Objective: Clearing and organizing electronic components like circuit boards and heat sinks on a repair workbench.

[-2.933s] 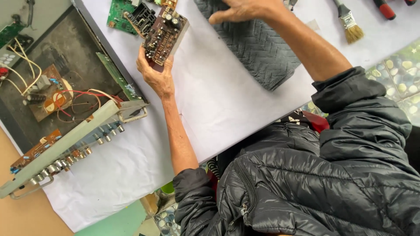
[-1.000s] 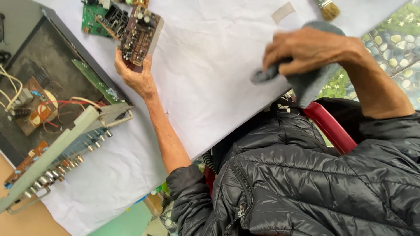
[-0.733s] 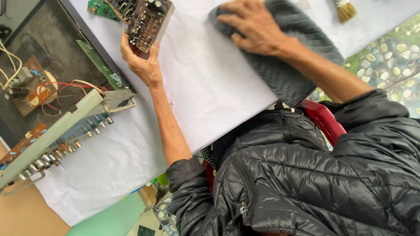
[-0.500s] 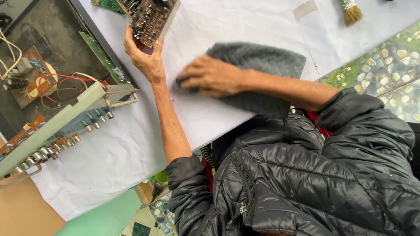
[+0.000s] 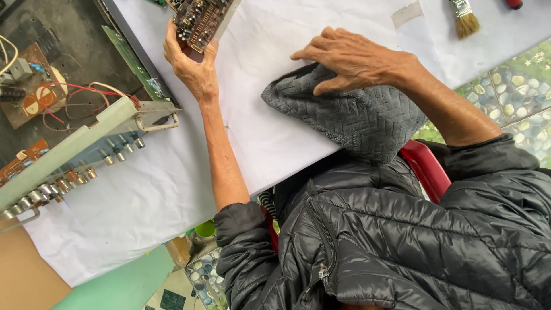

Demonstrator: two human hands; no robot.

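the left hand (image 5: 192, 66) is clenched on a circuit board (image 5: 201, 20), while the right hand (image 5: 350, 57) lies flat, grip released, on a grey quilted cloth (image 5: 350, 115) on the paper-covered counter (image 5: 143, 195).

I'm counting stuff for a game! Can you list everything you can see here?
circuit board: one, brown-green, top, held up
grey cloth: one, on the sheet
white sheet: one, covering the table
opened amplifier: one, grey, with wires, left
brush: one, top right
red chair: one, below the cloth
black jacket: one, bottom
left hand: grips the circuit board
right hand: flat on the grey cloth
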